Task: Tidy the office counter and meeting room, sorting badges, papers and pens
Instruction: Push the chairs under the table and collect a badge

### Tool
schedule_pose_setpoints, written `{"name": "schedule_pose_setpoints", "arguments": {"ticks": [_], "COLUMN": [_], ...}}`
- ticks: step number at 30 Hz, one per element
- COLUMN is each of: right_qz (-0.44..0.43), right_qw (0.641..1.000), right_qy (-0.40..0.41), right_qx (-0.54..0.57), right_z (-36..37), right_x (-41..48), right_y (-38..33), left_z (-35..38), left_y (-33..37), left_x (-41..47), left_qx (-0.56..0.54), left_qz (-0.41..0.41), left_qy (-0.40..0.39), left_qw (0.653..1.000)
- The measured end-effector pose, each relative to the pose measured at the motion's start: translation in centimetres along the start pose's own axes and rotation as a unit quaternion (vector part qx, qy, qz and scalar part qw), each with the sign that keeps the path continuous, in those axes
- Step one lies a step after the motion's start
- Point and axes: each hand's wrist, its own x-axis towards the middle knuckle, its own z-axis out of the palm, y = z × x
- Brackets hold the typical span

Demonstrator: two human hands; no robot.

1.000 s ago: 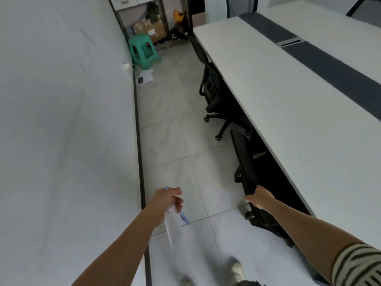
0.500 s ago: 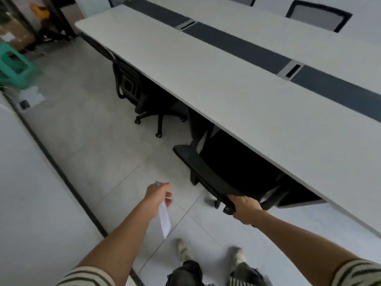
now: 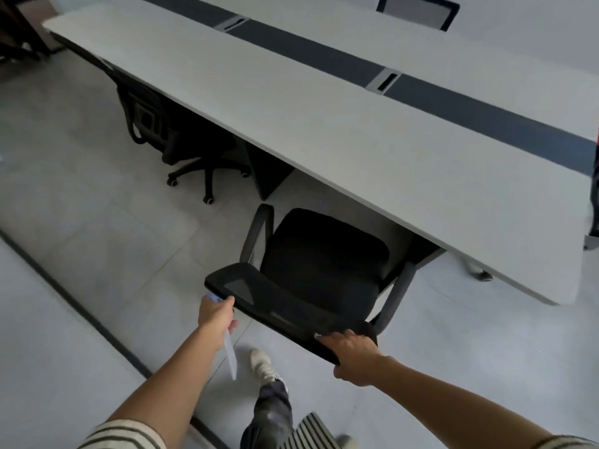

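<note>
My left hand [image 3: 215,314] grips a white paper [image 3: 230,354] that hangs down edge-on, with a bit of blue showing above my fingers. The same hand touches the left end of the backrest of a black office chair [image 3: 321,257]. My right hand [image 3: 351,354] grips the right end of that backrest's top edge. The chair stands pulled out from under the long white meeting table [image 3: 324,124], seat facing the table.
A second black swivel chair [image 3: 168,137] is tucked under the table further left. A dark strip with cable hatches [image 3: 385,82] runs down the table's middle. More chair backs [image 3: 418,11] stand on the far side. A white wall base runs along my left.
The view swung right from the wall toward the table. The chair my right hand holds has come out from under the table. My left hand with the paper moved up to the backrest.
</note>
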Motion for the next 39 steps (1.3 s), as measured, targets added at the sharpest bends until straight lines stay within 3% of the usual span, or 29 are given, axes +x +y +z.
{"name": "schedule_pose_setpoints", "arguments": {"ticks": [7,15,28,39], "right_qz": [0.007,-0.027,0.042,0.169], "right_qw": [0.999,0.998,0.999,0.981], "right_qy": [-0.025,-0.034,0.034,0.095], "right_qx": [-0.026,-0.04,-0.001,0.013], "right_z": [6.6,6.6,-3.3,-12.1], "right_x": [-5.7,-7.3,0.3,8.8], "right_y": [0.0,1.6,6.7,6.4], "left_z": [1.5,1.4,3.6,2.8], "left_y": [-7.3,-8.4,3.3,17.1], "left_x": [-7.4,-9.4,-2.5,8.2], "left_qx": [0.005,-0.011,0.009,-0.002], "left_qz": [-0.038,-0.063,0.0,-0.028], "left_qy": [0.03,0.039,-0.044,-0.175], "left_qw": [0.999,0.997,0.999,0.984]}}
